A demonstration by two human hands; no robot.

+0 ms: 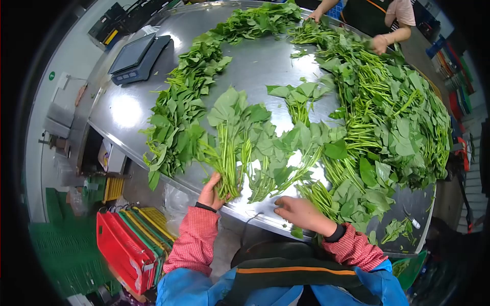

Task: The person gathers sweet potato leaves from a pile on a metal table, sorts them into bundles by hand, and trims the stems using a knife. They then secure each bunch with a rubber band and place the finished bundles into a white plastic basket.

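At the near edge of the metal table [245, 58], my left hand [209, 194] is closed around the stem ends of a bunch of leafy greens [230, 148], whose leaves point away from me. My right hand [302, 213] hovers over the table edge with fingers slightly bent and apart, and I see nothing in it. Closest to it are the cut stems of more greens [316, 196]. Smaller bunches [263, 176] lie between my two hands, leaves outward. Another small bunch [298, 104] lies farther in.
A large heap of greens [403, 122] covers the right side. A row of bunches [181, 102] curves along the left and far side. A weighing scale [135, 61] stands at far left. Across the table a person's hand [379, 44] touches the heap. Red crates [120, 250] stand lower left.
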